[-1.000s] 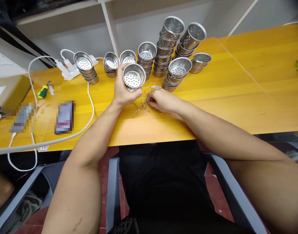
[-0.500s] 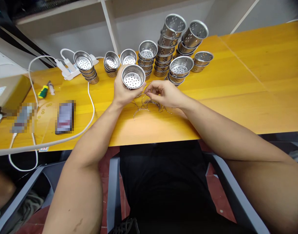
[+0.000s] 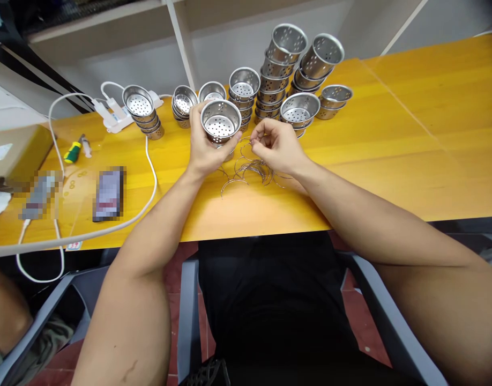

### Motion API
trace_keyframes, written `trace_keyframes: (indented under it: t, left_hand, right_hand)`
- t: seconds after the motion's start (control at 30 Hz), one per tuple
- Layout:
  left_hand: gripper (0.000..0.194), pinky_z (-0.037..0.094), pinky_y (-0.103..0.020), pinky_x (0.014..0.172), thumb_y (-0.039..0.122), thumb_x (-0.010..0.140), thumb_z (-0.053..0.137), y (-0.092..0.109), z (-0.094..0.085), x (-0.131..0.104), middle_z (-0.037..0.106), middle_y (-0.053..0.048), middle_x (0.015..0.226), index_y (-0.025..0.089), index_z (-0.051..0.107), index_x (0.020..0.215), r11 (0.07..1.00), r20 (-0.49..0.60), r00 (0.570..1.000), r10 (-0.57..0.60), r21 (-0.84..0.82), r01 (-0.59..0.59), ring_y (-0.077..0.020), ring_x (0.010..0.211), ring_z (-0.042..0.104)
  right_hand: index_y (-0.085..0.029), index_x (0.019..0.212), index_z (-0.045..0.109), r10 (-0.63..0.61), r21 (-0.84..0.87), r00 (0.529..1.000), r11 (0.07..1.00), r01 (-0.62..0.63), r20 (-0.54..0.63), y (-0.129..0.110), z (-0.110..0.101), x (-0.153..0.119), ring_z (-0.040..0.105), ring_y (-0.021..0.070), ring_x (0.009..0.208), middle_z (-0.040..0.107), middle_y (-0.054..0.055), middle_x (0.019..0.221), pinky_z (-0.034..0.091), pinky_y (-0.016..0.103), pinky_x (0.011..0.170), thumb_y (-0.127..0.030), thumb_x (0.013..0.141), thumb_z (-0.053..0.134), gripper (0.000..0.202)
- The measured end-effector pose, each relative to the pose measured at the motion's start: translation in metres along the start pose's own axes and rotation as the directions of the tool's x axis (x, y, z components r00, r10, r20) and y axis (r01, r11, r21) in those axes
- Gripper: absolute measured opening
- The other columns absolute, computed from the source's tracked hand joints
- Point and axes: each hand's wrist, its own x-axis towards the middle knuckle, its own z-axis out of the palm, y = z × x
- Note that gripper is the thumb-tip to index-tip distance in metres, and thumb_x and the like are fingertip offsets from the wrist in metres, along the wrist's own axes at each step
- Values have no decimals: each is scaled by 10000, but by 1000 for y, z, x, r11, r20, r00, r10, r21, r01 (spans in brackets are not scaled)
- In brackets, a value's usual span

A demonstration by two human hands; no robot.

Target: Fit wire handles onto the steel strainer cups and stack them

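- The left hand (image 3: pixel 203 147) is wrapped around a round silver perforated metal cup (image 3: pixel 221 122), its open mouth tilted toward the camera, above the yellow wood-grain table (image 3: pixel 390 171)
- The right hand (image 3: pixel 281 147) has thumb and forefinger pinched together on a thin curved silver wire (image 3: pixel 246 139), just right of that cup
- Below both hands lies a loose tangle of thin curved metal wires (image 3: pixel 252 170)
- Close behind the hands, a tall leaning stack of silver perforated cups (image 3: pixel 273 84) and a low front stack of silver perforated cups (image 3: pixel 300 111) crowd the space; the low one is just beyond the right hand
- Farther left: a white plastic power strip (image 3: pixel 119 123), a looping white cable (image 3: pixel 150 171), a dark rectangular phone (image 3: pixel 109 193) and a yellow-and-green-handled tool (image 3: pixel 73 152), all apart from the hands
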Motion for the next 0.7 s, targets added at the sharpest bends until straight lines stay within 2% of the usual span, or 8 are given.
trace_keyframes:
  t: [0.1,0.13,0.23,0.37,0.43,0.53,0.7]
  left_hand:
    - [1026,563,-613,1457,909,976,909,-7,4,2,621,-105,1646,431,396,1726,994,-200,980,16,-100,-37,-373,1591,703]
    - [1035,584,-587,1421,916,951,933,-9,7,3,634,-94,1609,428,410,1698,990,-217,976,31,-128,-60,-356,1543,728]
    - [1027,605,-550,1364,928,936,943,-13,13,5,664,-78,1549,428,422,1666,978,-228,971,68,-175,-110,-329,1466,768]
    - [1101,580,-568,1403,936,918,949,-14,19,5,645,-93,1614,449,377,1722,975,-219,971,95,-175,-135,-349,1525,744]
    - [1094,557,-579,1441,938,965,896,-14,23,4,608,-102,1684,472,330,1777,968,-205,970,127,-186,-166,-360,1612,697]
    - [1038,548,-588,1460,925,1029,830,-13,29,3,574,-101,1711,485,306,1810,955,-206,964,171,-205,-213,-359,1658,662]
    - [1202,586,-622,1430,910,881,1003,-10,26,3,587,-89,1643,473,356,1795,965,-222,960,171,-157,-208,-364,1547,715]
  right_hand:
    - [-279,1010,695,-63,71,995,995,69,-74,12,4,3,626,215,770,697,53,948,608,395,664,-437,975,911,270]
    - [-277,1001,695,-85,96,992,991,94,-94,17,6,5,603,200,747,682,41,928,579,374,632,-429,968,933,283]
    - [-277,999,711,-153,140,977,975,174,-148,28,9,8,576,185,727,657,28,901,553,356,596,-472,997,981,333]
    - [-290,1094,747,-269,142,918,937,320,-290,33,11,10,570,190,731,660,36,931,596,377,617,-777,1119,862,501]
    - [-299,1173,757,-299,141,889,920,364,-347,31,13,8,570,183,717,669,36,957,598,379,624,-884,1146,768,586]
    - [-317,1271,759,-288,156,882,918,366,-374,24,13,7,580,178,703,667,25,954,587,374,632,-893,1167,736,585]
    - [-326,1254,737,-275,163,887,921,353,-371,24,10,8,460,174,625,505,-33,773,527,361,588,-891,1177,725,570]
